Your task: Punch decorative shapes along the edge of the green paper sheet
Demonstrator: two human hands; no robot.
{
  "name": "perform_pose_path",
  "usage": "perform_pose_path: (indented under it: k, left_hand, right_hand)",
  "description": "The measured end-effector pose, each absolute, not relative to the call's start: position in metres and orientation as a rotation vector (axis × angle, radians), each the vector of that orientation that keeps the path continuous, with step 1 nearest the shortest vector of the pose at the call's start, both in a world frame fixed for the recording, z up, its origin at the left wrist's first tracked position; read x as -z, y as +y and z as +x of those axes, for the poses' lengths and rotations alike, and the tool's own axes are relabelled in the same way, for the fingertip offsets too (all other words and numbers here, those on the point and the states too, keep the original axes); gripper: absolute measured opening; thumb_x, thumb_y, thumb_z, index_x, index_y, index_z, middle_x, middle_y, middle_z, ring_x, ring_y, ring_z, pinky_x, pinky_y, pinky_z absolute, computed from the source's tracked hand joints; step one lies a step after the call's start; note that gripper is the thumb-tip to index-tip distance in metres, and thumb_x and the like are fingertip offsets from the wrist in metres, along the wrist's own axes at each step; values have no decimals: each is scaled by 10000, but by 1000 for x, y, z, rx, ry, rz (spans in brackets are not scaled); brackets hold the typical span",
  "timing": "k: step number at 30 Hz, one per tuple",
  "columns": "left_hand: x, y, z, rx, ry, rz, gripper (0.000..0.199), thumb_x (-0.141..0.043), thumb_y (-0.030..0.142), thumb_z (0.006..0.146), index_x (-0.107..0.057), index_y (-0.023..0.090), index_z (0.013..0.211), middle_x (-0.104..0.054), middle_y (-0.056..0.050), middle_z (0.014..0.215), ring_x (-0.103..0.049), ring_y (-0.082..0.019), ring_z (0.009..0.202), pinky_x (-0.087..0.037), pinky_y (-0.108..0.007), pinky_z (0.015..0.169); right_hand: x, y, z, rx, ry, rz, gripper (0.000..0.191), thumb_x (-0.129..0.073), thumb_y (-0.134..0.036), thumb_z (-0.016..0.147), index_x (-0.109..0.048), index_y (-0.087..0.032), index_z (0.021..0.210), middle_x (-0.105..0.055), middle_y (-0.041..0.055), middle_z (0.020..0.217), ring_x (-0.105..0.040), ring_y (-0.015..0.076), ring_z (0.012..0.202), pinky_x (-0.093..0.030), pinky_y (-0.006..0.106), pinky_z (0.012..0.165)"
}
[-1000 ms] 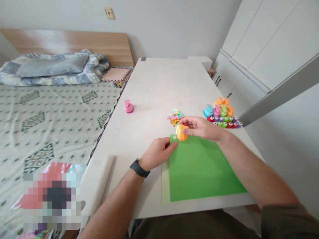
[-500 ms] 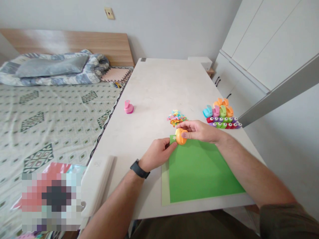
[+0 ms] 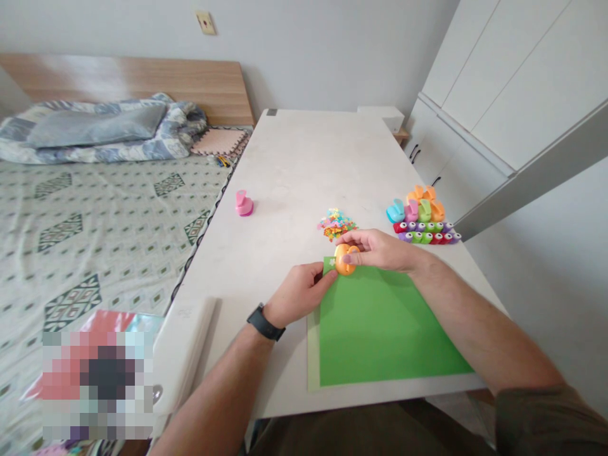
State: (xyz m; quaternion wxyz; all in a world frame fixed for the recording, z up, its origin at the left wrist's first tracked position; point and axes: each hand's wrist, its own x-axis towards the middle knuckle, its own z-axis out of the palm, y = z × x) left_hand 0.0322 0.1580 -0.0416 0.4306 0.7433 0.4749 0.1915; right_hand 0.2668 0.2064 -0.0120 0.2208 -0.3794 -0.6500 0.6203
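- Left hand: I see it pinching the upper left corner of the green sheet. I'd want that corner flat and taut, fingertips clear of the punch's slot.
- Just right of those fingertips, a pale flower-shaped mark, which I judge to be a hole; a little uncut paper should separate it from the next cut.
- The orange punch sits at the sheet's top edge, near that corner. I'd square it to the edge, seat the paper fully, then press straight down with even force.
- Right hand: it is closed around the orange punch, thumb towards me. The wrist should not twist, or the paper may tear.
- Counting from the left: one long white device, and one pink punch standing alone.
- Two sheets: a pale green sheet under the green one.
- One pile of small cut-outs, too many and too small to count.
- At the right, one blue punch, one mauve-pink, one green and several orange; the rear ones overlap, so I can't settle their number.
- Before them, two rows of small punches, about six in each.
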Motion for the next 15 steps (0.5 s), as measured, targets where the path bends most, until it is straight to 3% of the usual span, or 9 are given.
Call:
perform_pose_path:
  k: [15]
  left_hand:
    - [40, 157, 33, -491, 1158, 1839, 454, -458, 526, 999, -605, 153, 788, -467, 32, 620, -371, -90, 555, -225, -249, 507]
  right_hand:
    - [10, 205, 264, -1677, -1802, -1072, 458, -786, -423, 828, -641, -169, 1180, -722, 73, 1085, -674, 213, 991, -531, 364, 907]
